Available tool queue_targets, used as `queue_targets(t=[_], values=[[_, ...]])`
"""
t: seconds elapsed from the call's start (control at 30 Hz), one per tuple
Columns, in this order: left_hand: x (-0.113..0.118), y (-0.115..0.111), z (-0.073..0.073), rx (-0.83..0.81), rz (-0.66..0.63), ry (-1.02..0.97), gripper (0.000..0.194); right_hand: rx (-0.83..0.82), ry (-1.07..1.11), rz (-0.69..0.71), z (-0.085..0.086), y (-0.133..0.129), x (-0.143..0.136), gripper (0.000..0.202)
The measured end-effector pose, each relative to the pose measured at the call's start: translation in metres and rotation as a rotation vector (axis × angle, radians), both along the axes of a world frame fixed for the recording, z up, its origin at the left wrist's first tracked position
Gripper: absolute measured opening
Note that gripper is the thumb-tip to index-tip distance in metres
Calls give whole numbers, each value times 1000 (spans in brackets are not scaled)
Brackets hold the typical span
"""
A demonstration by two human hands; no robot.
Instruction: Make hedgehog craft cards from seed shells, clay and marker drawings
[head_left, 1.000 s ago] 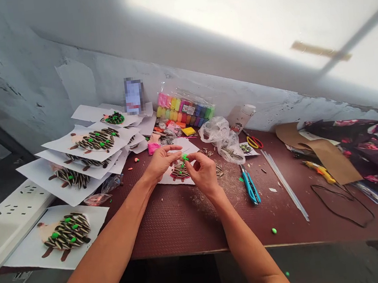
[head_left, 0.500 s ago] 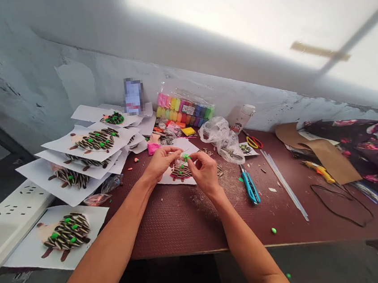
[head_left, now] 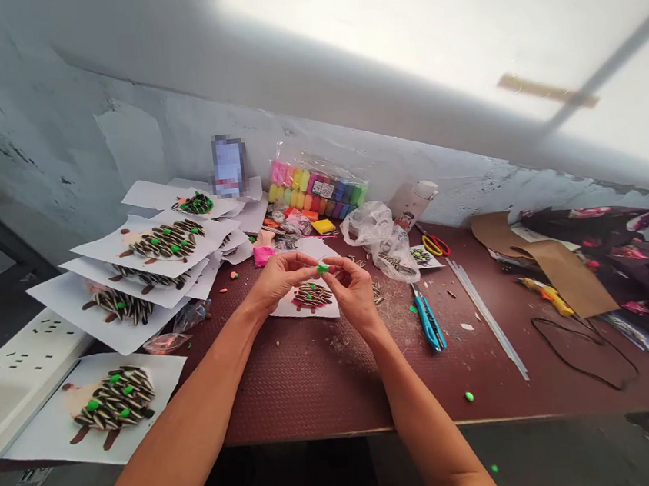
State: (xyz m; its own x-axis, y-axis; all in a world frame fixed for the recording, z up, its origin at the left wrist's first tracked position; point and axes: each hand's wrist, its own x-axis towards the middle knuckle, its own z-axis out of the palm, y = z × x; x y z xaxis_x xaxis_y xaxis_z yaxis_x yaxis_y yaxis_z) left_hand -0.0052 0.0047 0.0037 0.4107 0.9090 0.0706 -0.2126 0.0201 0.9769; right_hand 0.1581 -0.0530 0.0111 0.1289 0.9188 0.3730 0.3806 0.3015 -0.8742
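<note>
Green clay (head_left: 322, 269), pinched by right hand (head_left: 354, 290), now also by left hand (head_left: 274, 283) (clear of it earlier)

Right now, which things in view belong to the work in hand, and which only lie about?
Likely in the job: green lump between left hand and right hand; seeded picture; loose seeds.

Seemingly lying about: scissors; blue cutter; bottle; glue gun.

I see bare arms stretched inward, left arm (head_left: 185, 408) from seven o'clock, right arm (head_left: 413, 396) from five; left hand (head_left: 276, 285) and right hand (head_left: 355, 289) meet centrally, fingers bent.
</note>
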Motion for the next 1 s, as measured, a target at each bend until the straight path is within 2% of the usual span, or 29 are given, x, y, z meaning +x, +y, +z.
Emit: queue_targets(t=[0.23,0.37,0.57,0.73,0.83,0.9,1.0], values=[[0,-1,4,-1,9,11,27,100,-237,48,9,-3,3,19],[0,-1,5,6,18,48,25,96,-233,30,9,-4,3,14],[0,-1,6,10,26,39,24,136,-244,60,7,-4,3,17],[1,-4,5,-12,22,5,22,117,-261,-7,7,-5,0,14],[2,-6,6,-24,15,25,21,84,-179,-82,8,-5,-2,16],[1,-5,8,-32,25,32,20,61,-27,-111,9,-4,-2,20],[-2,-2,8,-50,90,21,21,2,232,-72,13,-3,-1,27]])
